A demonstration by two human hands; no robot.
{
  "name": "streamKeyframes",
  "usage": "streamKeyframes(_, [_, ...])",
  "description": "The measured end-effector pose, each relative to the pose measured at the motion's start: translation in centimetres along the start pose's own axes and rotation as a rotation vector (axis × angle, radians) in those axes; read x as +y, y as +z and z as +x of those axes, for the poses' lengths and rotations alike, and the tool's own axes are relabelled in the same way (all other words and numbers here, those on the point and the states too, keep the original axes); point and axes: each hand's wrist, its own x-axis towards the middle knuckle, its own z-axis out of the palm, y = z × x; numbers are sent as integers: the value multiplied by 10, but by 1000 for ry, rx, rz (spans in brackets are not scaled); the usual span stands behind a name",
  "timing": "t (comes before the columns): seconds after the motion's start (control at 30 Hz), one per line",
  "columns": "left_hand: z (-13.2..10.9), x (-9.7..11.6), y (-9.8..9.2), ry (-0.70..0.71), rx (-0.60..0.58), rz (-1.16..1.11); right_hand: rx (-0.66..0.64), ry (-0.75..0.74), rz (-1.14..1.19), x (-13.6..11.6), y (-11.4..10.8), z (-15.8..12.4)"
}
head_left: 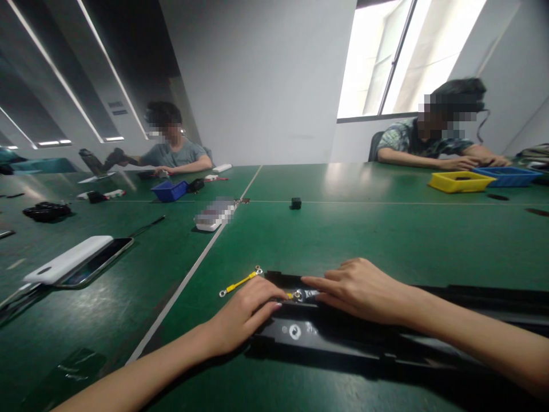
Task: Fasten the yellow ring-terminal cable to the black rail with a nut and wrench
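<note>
A long black channel-shaped part [334,339] lies across the front of the green table. My left hand [240,312] rests at its left end, thumb and fingers closed around a short yellow wire whose ring terminal [297,295] shows just past the fingertips; most of that wire is hidden. My right hand [364,289] reaches over the channel from the right, index finger stretched towards the ring terminal and the other fingers beside it, with no held thing visible. Another yellow wire with ring terminals [241,281] lies on the table behind my left hand.
A small black cube [295,203] and a white device [214,216] sit farther back. Left are a phone [96,263] and white power bank [71,260] with cables. Two people work across the table, near a dark blue tray [169,191], yellow tray [461,183] and blue tray [510,178].
</note>
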Motion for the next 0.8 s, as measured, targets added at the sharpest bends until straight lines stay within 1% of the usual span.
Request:
streamKeyframes(0.13, [0, 0, 0, -5, 4, -3, 6, -1, -10, 0, 1, -1])
streamKeyframes(0.33, [0, -1, 0, 0, -2, 2, 6, 42, 4, 0, 4, -2])
streamKeyframes(0.53, [0, 0, 0, 0, -4, 4, 8, 58, -37, 0, 4, -1])
streamKeyframes(0.8, [1, -1, 0, -5, 1, -6, 11, 39, -74, 1, 6, -2])
